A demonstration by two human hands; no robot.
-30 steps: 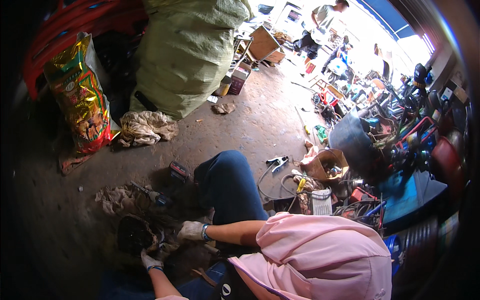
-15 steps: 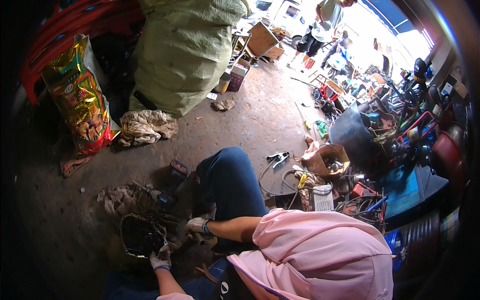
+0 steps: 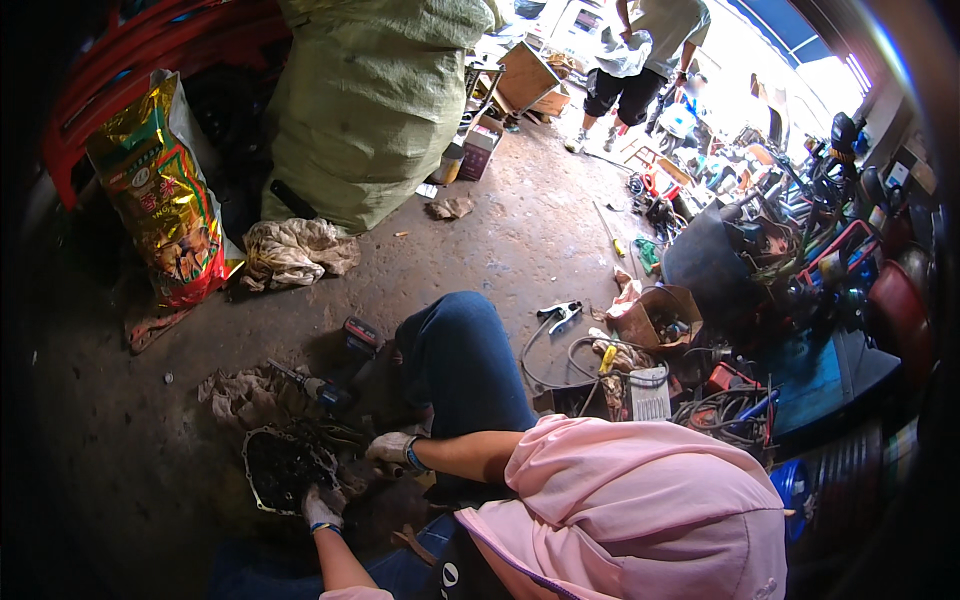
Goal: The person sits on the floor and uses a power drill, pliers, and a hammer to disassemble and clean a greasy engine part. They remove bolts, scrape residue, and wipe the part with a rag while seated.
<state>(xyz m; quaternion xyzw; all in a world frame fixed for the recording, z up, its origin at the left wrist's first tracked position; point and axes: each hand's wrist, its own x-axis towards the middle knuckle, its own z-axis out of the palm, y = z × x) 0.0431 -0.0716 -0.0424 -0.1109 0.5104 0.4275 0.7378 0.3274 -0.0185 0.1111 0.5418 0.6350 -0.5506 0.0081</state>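
Observation:
A dark, greasy metal housing (image 3: 262, 487) with a pale scalloped rim lies on the floor at the lower left. My left hand (image 3: 323, 507), in a pale work glove, reaches over its lower right rim; the fingers are lost in the dark interior. My right hand (image 3: 391, 447), gloved too, is closed to the right of the housing, beside dark parts. What it holds, if anything, is hidden. Just beyond the housing, a cordless power tool (image 3: 328, 394) rests by a crumpled brown rag (image 3: 240, 397). A battery pack (image 3: 362, 335) stands farther off, near my knee.
Back left are a large green sack (image 3: 370, 110), a gold and red bag (image 3: 165, 200) and a crumpled cloth (image 3: 298, 252). To the right are a clamp (image 3: 563, 315) with cable, a cardboard box (image 3: 660, 318) and piled scrap. A person (image 3: 650, 60) stands at the back.
My left hand has moved slightly up, farther over the inside of the housing. My right hand has shifted slightly left. The person at the back has come nearer.

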